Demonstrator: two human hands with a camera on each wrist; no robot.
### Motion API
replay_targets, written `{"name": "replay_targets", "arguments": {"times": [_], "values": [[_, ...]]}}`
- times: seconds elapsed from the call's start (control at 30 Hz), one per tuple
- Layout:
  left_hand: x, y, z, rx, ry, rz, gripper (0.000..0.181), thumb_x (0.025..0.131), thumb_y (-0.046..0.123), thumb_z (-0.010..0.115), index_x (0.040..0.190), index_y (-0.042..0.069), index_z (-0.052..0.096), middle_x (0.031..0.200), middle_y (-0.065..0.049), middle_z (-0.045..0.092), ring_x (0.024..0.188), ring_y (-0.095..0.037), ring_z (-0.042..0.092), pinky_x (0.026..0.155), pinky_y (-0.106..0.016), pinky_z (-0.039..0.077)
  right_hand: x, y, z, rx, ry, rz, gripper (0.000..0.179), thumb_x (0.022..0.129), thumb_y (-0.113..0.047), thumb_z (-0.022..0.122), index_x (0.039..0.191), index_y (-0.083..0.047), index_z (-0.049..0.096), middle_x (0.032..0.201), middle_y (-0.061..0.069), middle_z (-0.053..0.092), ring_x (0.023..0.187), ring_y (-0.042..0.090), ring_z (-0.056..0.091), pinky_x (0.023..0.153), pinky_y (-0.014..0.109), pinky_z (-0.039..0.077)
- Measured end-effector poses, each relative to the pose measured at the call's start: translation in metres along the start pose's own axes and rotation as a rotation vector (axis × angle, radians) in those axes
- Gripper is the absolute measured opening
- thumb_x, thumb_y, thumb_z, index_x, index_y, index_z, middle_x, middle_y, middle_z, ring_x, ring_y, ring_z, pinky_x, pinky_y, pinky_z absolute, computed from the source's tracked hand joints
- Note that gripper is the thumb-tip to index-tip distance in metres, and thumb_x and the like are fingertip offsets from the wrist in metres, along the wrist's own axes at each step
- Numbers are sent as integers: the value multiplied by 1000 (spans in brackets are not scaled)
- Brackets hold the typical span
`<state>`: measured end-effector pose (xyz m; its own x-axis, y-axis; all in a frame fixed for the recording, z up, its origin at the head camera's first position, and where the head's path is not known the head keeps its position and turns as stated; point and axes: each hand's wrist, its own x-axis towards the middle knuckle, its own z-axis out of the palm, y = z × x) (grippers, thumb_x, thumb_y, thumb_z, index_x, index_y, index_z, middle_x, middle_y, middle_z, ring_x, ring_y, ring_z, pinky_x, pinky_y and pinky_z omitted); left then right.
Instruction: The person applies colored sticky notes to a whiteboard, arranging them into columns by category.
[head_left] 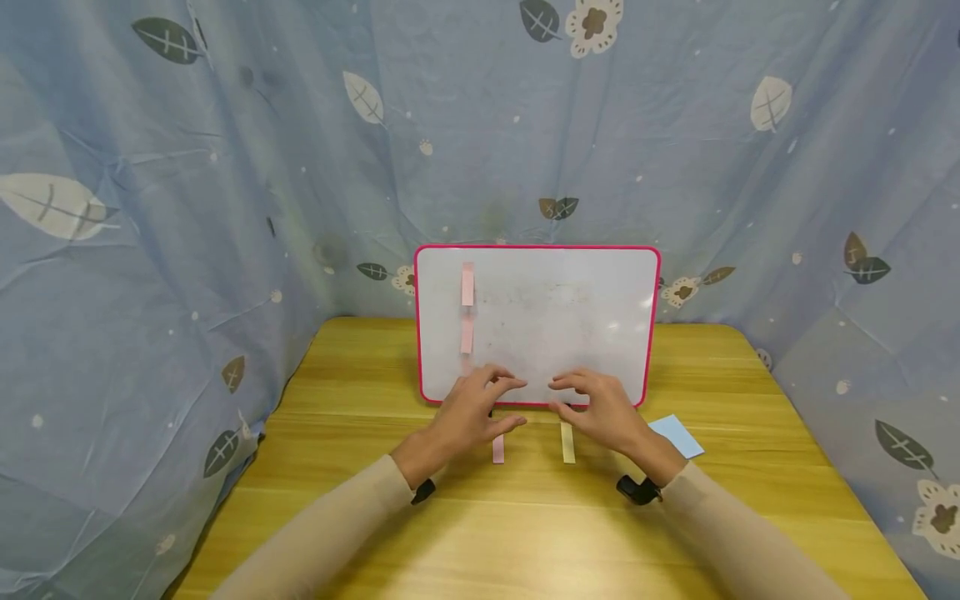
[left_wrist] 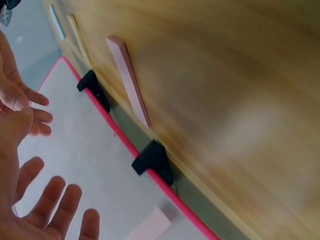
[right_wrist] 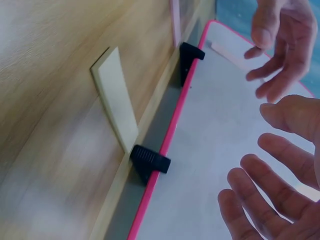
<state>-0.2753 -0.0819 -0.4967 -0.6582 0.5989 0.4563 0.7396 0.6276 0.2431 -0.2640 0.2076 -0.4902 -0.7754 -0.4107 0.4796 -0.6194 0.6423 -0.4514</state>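
In the head view my left hand (head_left: 474, 408) hovers before the lower left part of a whiteboard (head_left: 562, 325), fingers spread and loosely bent, holding nothing. Opposite it, my right hand (head_left: 602, 410) is in a similar pose near the board's lower right, also holding nothing. Two pink sticky strips, an upper one (head_left: 468, 285) and a lower one (head_left: 467, 333), are stuck on the board's left side. A further pink strip (left_wrist: 150, 225) below them is partly hidden by the left hand. On the table lie a pad of pink sticky strips (left_wrist: 129, 82) and a pad of yellow ones (right_wrist: 114, 95).
The pink-framed board leans upright on the wooden table (head_left: 517, 542), held by two black feet, one (left_wrist: 154, 161) toward the left and another (right_wrist: 150, 160) toward the right. A blue sticky note pad (head_left: 677, 436) lies beside my right wrist. A patterned curtain (head_left: 480, 125) surrounds the table.
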Motion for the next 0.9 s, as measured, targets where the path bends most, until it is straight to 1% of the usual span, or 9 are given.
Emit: {"name": "replay_targets", "arguments": {"times": [0.1,0.27,0.43,0.57,0.67,0.77,0.9], "values": [[0,3,6,-1,-54,38,55,104,45,91,151,21,76,147,-5,72,130,-27,73,103,-50,61,-4,1,-3,-10,3,3,29,99,-15,94,126,-4,88,131,12,87,115,35,85,92,54,72],[2,9,14,-7,-162,70,53,107,51,86,152,24,75,152,-5,71,136,-25,73,105,-47,60,-11,4,-6,-9,-22,35,31,99,-13,94,127,-4,88,134,12,86,116,36,85,96,55,71],[6,16,20,-29,-277,84,56,109,52,82,157,23,72,157,-3,68,141,-23,70,108,-47,60,-17,7,-11,-23,-45,58,31,99,-12,94,128,-5,88,137,12,85,120,37,84,99,59,70],[10,21,24,-28,-359,74,59,110,54,80,160,25,70,161,-2,67,147,-23,67,113,-50,60,-22,10,-15,-34,-52,61,29,99,-13,94,127,-5,88,136,12,85,122,39,83,101,62,69],[12,23,28,-13,-411,71,62,110,56,80,164,28,67,166,0,64,152,-23,64,120,-51,58,-25,13,-16,-38,-59,62,27,99,-14,94,124,-6,89,134,12,86,123,39,83,102,63,68],[13,25,31,-7,-453,87,65,110,57,79,167,29,64,171,0,61,157,-23,61,126,-51,55,-29,14,-18,-44,-75,66,23,99,-14,94,120,-7,90,132,12,86,122,39,83,102,63,68],[13,27,36,10,-494,121,67,111,59,76,170,28,60,176,-2,57,163,-23,57,126,-52,55,-33,14,-20,-44,-114,86,23,99,-14,93,122,-8,91,132,13,86,121,39,83,103,64,67]]}}
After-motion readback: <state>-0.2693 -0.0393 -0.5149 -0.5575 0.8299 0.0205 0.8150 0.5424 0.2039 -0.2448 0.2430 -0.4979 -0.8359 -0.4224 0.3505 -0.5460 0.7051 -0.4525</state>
